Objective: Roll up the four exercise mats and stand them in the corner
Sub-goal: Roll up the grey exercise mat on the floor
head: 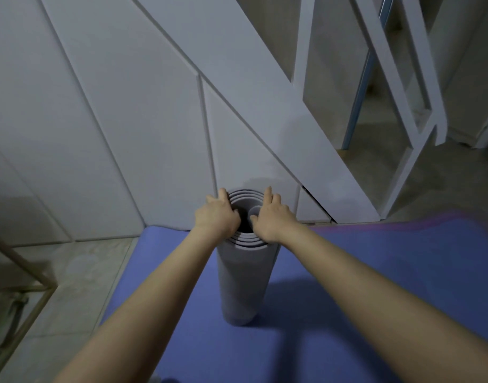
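1. The white wall [127,120] is the biggest thing in front of you. It has slanted panels, like the side of some stairs. It meets the floor [80,272] just behind your hands.
2. The blue mat [375,272] lies flat and open on the floor below you. It is not rolled yet, so I think there is more work to do.
3. The rolled mat [241,286] is pale grey. It stands up on its end on the blue mat, close to the wall. It leans a little, so it looks like you hold it to stop it from falling.
4. Your left hand [216,217] grips the left side of the roll's top edge.
5. Your right hand [272,218] grips the right side. Its thumb goes inside the roll and its fingers lie along the outside. With a hand on each side, you can steer the roll to the wall.
6. I can see no words or labels on anything.
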Demonstrator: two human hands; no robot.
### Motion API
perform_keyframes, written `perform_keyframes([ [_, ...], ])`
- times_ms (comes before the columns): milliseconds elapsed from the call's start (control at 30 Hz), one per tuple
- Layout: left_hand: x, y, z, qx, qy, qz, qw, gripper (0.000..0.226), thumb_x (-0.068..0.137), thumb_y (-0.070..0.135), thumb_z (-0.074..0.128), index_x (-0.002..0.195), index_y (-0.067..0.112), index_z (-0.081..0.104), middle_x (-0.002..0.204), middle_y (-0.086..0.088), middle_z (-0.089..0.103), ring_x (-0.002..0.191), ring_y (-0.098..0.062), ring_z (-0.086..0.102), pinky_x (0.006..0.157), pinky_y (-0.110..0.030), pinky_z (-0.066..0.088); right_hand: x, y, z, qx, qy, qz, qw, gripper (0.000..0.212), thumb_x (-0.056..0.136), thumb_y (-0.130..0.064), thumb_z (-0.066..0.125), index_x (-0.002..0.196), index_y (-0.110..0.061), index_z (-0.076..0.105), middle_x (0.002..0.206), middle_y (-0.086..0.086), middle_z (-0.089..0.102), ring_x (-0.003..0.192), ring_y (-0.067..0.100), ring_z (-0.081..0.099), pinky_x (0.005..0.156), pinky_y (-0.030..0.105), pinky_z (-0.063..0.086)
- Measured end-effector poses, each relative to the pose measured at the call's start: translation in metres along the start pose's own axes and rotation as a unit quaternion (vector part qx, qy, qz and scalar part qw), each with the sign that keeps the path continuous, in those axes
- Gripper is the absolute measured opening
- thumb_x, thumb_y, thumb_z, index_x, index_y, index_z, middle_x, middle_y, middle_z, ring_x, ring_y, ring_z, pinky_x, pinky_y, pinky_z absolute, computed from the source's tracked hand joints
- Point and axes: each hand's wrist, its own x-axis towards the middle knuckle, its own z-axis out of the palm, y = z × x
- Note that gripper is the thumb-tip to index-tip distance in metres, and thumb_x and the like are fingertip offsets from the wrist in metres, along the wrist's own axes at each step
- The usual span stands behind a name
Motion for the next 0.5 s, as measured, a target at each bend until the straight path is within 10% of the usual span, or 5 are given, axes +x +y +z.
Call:
perform_keyframes([
  [167, -0.010, -0.003, 0.008, -0.023, 0.029, 0.028, 0.999, 0.028, 0.097, 0.027, 0.038, 0.117, 0.007, 0.037, 0.121, -0.021, 0.050, 0.104, -0.041, 0.054, 0.074, -0.038, 0.033, -0.004, 0.008, -0.007, -0.006, 0.019, 0.045, 0.999, 0.060, 0.098, -0.030, 0.045, 0.143, 0.001, 0.020, 0.142, 0.023, 0.037, 0.125, 0.040, 0.043, 0.094, 0.039, 0.041],
  [300, -0.031, -0.016, 0.010, -0.029, 0.056, 0.027, 0.998, 0.026, 0.096, 0.030, 0.039, 0.111, 0.009, 0.038, 0.113, -0.017, 0.054, 0.098, -0.038, 0.056, 0.069, -0.037, 0.036, -0.011, 0.010, -0.014, 0.052, -0.050, 0.070, 0.995, 0.044, 0.084, -0.034, 0.066, 0.107, 0.002, 0.056, 0.090, 0.016, 0.065, 0.088, 0.034, 0.067, 0.072, 0.034, 0.053],
  [500, -0.060, -0.053, 0.003, 0.021, 0.071, 0.019, 0.997, 0.024, 0.092, 0.031, 0.045, 0.101, 0.010, 0.039, 0.112, -0.014, 0.059, 0.100, -0.035, 0.058, 0.067, -0.034, 0.034, -0.035, -0.024, -0.012, 0.068, -0.131, 0.053, 0.988, 0.032, 0.083, -0.018, 0.068, 0.093, 0.009, 0.054, 0.072, 0.017, 0.056, 0.066, 0.036, 0.063, 0.070, 0.043, 0.058],
])
